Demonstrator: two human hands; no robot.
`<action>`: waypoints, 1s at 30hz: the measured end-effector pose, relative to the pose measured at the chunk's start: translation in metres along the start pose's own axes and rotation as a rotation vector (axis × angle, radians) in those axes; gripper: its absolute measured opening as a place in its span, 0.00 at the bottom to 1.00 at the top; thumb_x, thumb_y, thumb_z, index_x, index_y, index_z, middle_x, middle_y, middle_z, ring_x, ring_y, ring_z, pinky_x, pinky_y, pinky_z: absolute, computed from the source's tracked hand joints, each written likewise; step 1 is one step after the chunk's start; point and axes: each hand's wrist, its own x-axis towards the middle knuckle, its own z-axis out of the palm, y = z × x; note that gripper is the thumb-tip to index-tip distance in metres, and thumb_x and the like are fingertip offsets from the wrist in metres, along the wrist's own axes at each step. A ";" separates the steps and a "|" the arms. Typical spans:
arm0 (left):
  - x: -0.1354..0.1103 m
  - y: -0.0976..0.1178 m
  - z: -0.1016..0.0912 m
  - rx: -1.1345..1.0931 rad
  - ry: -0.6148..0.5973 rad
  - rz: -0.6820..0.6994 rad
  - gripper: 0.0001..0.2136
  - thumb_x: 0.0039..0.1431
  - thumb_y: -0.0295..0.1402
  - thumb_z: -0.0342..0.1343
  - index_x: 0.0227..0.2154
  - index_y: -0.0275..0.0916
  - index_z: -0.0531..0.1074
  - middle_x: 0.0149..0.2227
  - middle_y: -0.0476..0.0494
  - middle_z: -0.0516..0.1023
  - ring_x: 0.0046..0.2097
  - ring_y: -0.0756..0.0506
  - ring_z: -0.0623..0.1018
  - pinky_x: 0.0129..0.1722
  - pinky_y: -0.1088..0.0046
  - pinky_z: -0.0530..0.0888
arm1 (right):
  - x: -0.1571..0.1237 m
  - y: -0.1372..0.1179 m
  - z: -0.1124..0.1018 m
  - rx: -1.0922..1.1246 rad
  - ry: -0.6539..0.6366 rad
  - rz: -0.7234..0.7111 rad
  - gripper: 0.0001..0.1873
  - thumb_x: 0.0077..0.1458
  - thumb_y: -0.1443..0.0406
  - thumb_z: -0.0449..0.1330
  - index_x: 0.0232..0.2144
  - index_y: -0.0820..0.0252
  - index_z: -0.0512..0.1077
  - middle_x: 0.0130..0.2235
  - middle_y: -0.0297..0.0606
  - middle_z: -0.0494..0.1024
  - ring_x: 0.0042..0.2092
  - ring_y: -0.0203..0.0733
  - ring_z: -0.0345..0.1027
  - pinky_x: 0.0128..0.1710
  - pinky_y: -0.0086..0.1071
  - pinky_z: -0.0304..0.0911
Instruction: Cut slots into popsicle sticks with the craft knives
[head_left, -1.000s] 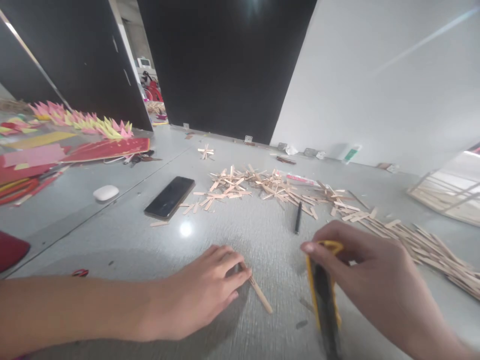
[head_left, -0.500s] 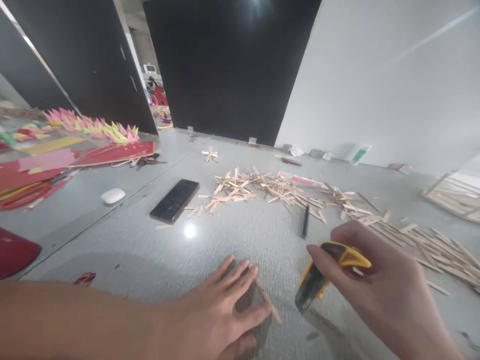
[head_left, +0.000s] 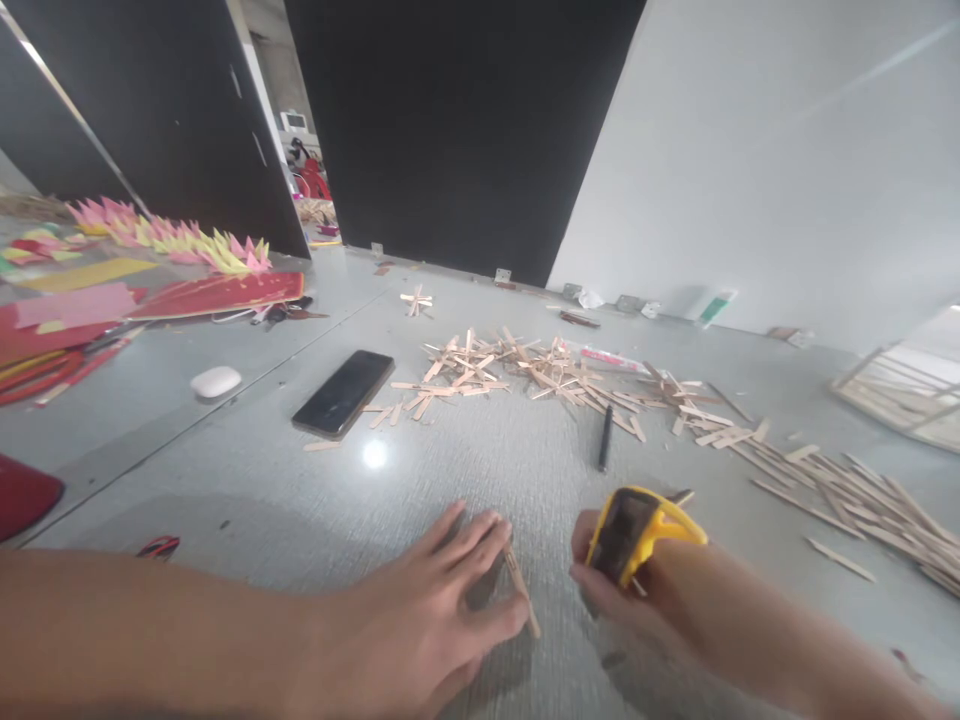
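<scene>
This looks like a makeshift craft workshop. A broad grey surface (head_left: 247, 480), which could be a floor or a bench, is strewn with a heap of short wooden sticks (head_left: 525, 375) and a row of longer sticks (head_left: 862, 495). A frame built of sticks (head_left: 900, 395) stands at the far right. Pink and yellow paper spikes (head_left: 172, 240) and red paper sheets (head_left: 217, 295) lie to the left. A yellow cutter (head_left: 637, 525) and a black pen (head_left: 604, 438) are the tools in view. Plain black panels (head_left: 450, 130) and a white wall (head_left: 750, 150) close the space.
</scene>
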 end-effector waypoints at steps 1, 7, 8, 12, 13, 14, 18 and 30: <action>0.000 0.000 0.000 -0.004 0.005 0.000 0.20 0.73 0.33 0.50 0.65 0.38 0.64 0.73 0.25 0.51 0.74 0.28 0.52 0.70 0.42 0.56 | 0.000 0.001 0.002 0.041 0.002 0.004 0.16 0.65 0.57 0.54 0.25 0.54 0.69 0.25 0.31 0.74 0.24 0.35 0.65 0.25 0.30 0.63; 0.001 -0.001 0.005 0.029 0.037 0.017 0.22 0.74 0.36 0.48 0.68 0.42 0.60 0.73 0.26 0.54 0.73 0.27 0.54 0.68 0.40 0.58 | 0.006 -0.002 0.028 0.225 0.163 0.083 0.18 0.67 0.53 0.56 0.27 0.53 0.70 0.23 0.31 0.71 0.24 0.37 0.64 0.23 0.31 0.62; 0.001 -0.001 0.006 0.052 0.039 0.020 0.22 0.74 0.36 0.47 0.68 0.41 0.60 0.72 0.25 0.55 0.73 0.27 0.55 0.68 0.40 0.59 | 0.007 -0.005 0.033 0.256 0.189 0.088 0.17 0.67 0.53 0.55 0.28 0.54 0.70 0.23 0.31 0.71 0.24 0.37 0.64 0.23 0.30 0.62; 0.002 -0.001 0.004 0.097 0.069 0.031 0.23 0.74 0.35 0.46 0.69 0.41 0.58 0.71 0.24 0.58 0.72 0.28 0.58 0.68 0.41 0.60 | 0.010 -0.021 0.048 0.428 0.267 0.110 0.14 0.67 0.53 0.56 0.35 0.53 0.74 0.24 0.30 0.75 0.24 0.36 0.68 0.26 0.30 0.64; 0.002 -0.001 0.003 0.103 0.076 0.035 0.23 0.74 0.35 0.46 0.69 0.41 0.58 0.70 0.24 0.60 0.72 0.28 0.59 0.68 0.42 0.61 | 0.009 -0.023 0.050 0.472 0.251 0.129 0.14 0.67 0.53 0.56 0.36 0.53 0.75 0.24 0.29 0.75 0.25 0.36 0.69 0.27 0.30 0.65; 0.002 -0.001 0.002 0.110 0.083 0.041 0.23 0.74 0.35 0.47 0.69 0.40 0.58 0.70 0.23 0.61 0.71 0.28 0.60 0.67 0.43 0.61 | 0.009 -0.025 0.052 0.509 0.224 0.149 0.14 0.67 0.52 0.57 0.36 0.53 0.75 0.24 0.29 0.76 0.25 0.36 0.70 0.27 0.30 0.65; 0.003 -0.001 0.000 0.143 0.102 0.072 0.24 0.74 0.36 0.49 0.68 0.35 0.60 0.68 0.21 0.63 0.70 0.27 0.62 0.67 0.45 0.63 | 0.007 -0.022 0.058 0.586 0.169 0.198 0.16 0.66 0.50 0.58 0.32 0.53 0.74 0.23 0.30 0.74 0.26 0.37 0.69 0.25 0.29 0.63; 0.004 -0.004 0.005 0.196 0.120 0.096 0.21 0.75 0.38 0.48 0.65 0.36 0.63 0.66 0.20 0.65 0.69 0.27 0.64 0.68 0.47 0.64 | 0.009 -0.023 0.059 0.581 0.229 0.138 0.13 0.67 0.54 0.59 0.32 0.53 0.74 0.24 0.27 0.75 0.26 0.34 0.68 0.31 0.31 0.62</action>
